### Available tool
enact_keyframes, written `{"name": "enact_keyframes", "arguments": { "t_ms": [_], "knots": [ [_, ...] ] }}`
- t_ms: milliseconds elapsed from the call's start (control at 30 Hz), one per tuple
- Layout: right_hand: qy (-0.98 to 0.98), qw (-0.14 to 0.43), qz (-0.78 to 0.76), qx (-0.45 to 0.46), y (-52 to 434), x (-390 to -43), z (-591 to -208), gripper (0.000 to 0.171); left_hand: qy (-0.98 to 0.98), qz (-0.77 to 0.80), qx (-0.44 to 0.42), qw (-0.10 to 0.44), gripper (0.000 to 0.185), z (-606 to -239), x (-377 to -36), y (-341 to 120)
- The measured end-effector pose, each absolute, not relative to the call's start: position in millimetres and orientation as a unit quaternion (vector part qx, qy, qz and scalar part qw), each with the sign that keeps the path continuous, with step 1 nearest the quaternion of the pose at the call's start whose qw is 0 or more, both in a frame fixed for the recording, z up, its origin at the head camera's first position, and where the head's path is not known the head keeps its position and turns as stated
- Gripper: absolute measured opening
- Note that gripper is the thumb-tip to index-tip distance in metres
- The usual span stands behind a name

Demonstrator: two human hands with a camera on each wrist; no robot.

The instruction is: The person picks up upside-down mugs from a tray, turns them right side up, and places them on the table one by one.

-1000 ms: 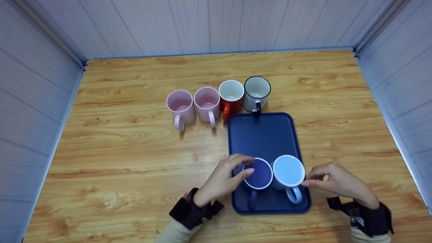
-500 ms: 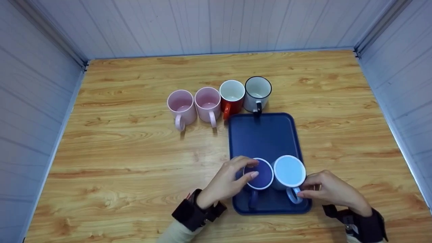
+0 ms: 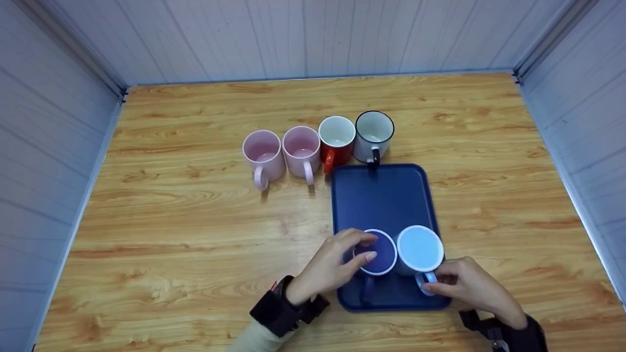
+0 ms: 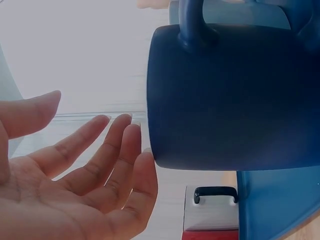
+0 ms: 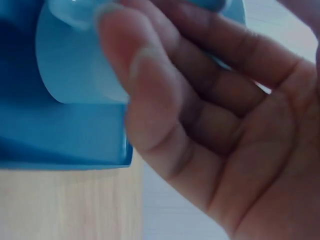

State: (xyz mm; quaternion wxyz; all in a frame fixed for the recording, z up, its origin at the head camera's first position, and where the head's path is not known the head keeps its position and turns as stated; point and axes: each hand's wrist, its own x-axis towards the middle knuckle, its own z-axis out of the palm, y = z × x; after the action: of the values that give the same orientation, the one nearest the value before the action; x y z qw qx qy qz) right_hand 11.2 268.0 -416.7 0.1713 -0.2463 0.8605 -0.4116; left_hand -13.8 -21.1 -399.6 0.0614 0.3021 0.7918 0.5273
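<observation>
Since a second ago your right hand (image 3: 469, 288) has slid down and in from beside the light blue mug (image 3: 419, 249) to its handle, and your left hand (image 3: 332, 266) has crept closer over the dark blue mug (image 3: 375, 253). Both mugs stand upright, side by side at the near end of the blue tray (image 3: 381, 195), which lies on the wooden table (image 3: 195, 220). Your right fingers (image 5: 150, 100) curl at the light blue handle, touching it, though a firm pinch cannot be confirmed. Your left hand is spread and relaxed, fingertips (image 3: 369, 255) at the dark mug's rim, the wrist view showing a gap between palm and mug wall, so it holds nothing. These look like glazed ceramic: stiff, fairly heavy, smooth, liable to chip if knocked together. Take each by its handle or round the body. Two pink mugs (image 3: 281, 154), a red one (image 3: 335, 139) and a white one (image 3: 373, 132) stand beyond the tray.
</observation>
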Motion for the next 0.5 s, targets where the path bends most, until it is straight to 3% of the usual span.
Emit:
{"name": "enact_keyframes", "arguments": {
  "t_ms": [400,500],
  "knots": [
    [0.902,0.130,-0.387,-0.141,253,26,-418,0.023,0.786,0.540,0.294,0.066,0.029,-401,-13,-22],
    [0.915,0.119,-0.364,-0.127,249,29,-419,0.019,0.780,0.549,0.292,0.069,0.028,-401,-13,-22]
  ]
}}
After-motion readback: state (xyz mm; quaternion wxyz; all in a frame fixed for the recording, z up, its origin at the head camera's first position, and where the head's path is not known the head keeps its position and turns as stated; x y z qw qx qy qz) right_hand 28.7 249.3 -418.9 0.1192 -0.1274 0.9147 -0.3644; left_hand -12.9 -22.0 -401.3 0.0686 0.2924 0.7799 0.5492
